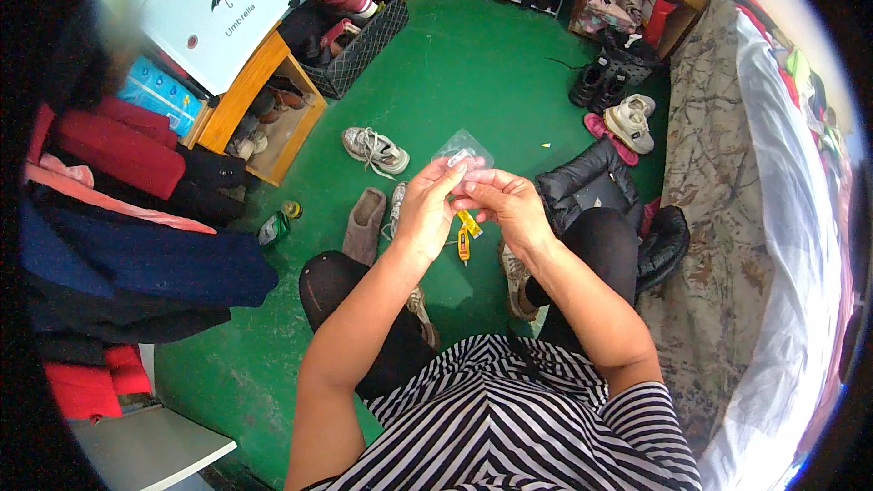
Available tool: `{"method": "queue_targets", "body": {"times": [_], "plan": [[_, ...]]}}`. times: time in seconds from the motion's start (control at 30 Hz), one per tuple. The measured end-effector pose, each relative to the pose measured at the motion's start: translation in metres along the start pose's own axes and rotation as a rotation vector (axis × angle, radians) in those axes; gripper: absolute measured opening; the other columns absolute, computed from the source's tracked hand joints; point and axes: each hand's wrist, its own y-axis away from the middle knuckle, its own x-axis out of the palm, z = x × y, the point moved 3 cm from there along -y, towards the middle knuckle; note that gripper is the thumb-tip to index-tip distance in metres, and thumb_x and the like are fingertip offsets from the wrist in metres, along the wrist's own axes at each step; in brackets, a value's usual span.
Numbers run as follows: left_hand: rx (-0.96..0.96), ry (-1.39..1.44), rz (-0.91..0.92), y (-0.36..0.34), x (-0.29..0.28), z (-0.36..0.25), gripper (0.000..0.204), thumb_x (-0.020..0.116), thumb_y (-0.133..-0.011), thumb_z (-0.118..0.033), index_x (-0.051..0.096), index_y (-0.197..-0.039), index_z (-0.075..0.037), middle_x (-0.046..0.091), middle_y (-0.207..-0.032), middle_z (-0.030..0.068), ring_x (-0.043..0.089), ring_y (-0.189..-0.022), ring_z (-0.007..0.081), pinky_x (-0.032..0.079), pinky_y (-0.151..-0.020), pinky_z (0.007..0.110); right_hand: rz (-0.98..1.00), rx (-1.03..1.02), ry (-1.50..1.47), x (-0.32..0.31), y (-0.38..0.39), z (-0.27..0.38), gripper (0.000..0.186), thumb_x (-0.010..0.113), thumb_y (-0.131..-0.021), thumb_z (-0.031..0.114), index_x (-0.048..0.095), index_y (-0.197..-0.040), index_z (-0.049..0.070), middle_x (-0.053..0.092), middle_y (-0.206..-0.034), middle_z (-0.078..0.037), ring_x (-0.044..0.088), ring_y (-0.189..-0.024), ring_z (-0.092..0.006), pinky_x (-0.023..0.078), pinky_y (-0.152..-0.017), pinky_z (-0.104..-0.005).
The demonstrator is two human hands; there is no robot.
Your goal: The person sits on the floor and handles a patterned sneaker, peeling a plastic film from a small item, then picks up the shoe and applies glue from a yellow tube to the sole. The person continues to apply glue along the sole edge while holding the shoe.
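Both hands meet in front of me over the floor, pinching a small clear plastic bag with something small and whitish in it. My left hand is closed on the bag's left side, thumb on top. On its other side my right hand is closed too, with its thumb and fingers close to the left hand's. Just below the hands lies a small yellow object with dark markings, its kind unclear. A white lace-up sneaker rests on the floor left of the bag, near a grey-brown slipper.
Piled clothes and a green bottle are to the left. A wooden shelf and a black basket of shoes stand farther off. A black puffer jacket, loose shoes and a camouflage-covered bed lie right.
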Motion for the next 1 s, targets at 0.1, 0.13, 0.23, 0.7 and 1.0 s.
{"method": "queue_targets", "body": {"times": [0.1,0.13,0.23,0.7,1.0], "plan": [[0.007,0.007,-0.001,0.000,-0.002,0.000,0.019,0.060,-0.095,-0.018,0.061,-0.108,-0.004,0.066,-0.109,0.0129,0.064,-0.088,0.0145,0.052,-0.068,0.025,0.029,-0.020,0.075,0.001,0.000,-0.004,0.016,0.065,-0.091,0.012,0.068,-0.104,0.005,0.073,-0.095,-0.006,0.069,-0.079,-0.0107,0.046,-0.062,-0.0207],[0.007,0.005,-0.004,0.000,-0.002,0.000,0.019,0.060,-0.095,-0.018,0.062,-0.107,-0.003,0.067,-0.108,0.0122,0.063,-0.088,0.0138,0.052,-0.070,0.024,0.041,-0.031,0.109,0.001,0.000,-0.005,0.016,0.064,-0.091,0.013,0.068,-0.105,0.005,0.073,-0.095,-0.005,0.069,-0.080,-0.0105,0.046,-0.064,-0.0209],[-0.006,-0.006,-0.015,0.003,-0.003,-0.003,0.019,0.061,-0.094,-0.018,0.063,-0.106,-0.003,0.068,-0.105,0.0104,0.063,-0.087,0.0124,0.051,-0.074,0.024,0.067,-0.058,0.157,0.004,0.001,-0.005,0.016,0.064,-0.091,0.013,0.069,-0.104,0.004,0.073,-0.095,-0.007,0.068,-0.080,-0.0104,0.046,-0.063,-0.0213],[0.016,-0.066,-0.080,0.006,-0.009,-0.015,0.010,0.061,-0.091,-0.013,0.063,-0.099,-0.006,0.067,-0.093,0.0059,0.063,-0.089,0.0161,0.048,-0.083,0.031,0.059,-0.050,0.309,-0.019,-0.003,0.014,0.029,0.054,-0.100,0.029,0.066,-0.098,0.003,0.071,-0.086,-0.005,0.061,-0.068,-0.0079,0.042,-0.055,-0.0200],[-0.062,-0.131,0.058,0.003,-0.010,-0.006,0.015,0.059,-0.091,-0.009,0.063,-0.102,0.001,0.068,-0.100,0.0107,0.066,-0.092,0.0179,0.051,-0.086,0.030,0.011,-0.025,0.238,-0.018,-0.005,0.015,0.031,0.055,-0.099,0.032,0.067,-0.093,0.004,0.066,-0.076,-0.001,0.056,-0.061,-0.0068,0.039,-0.051,-0.0197]]}}
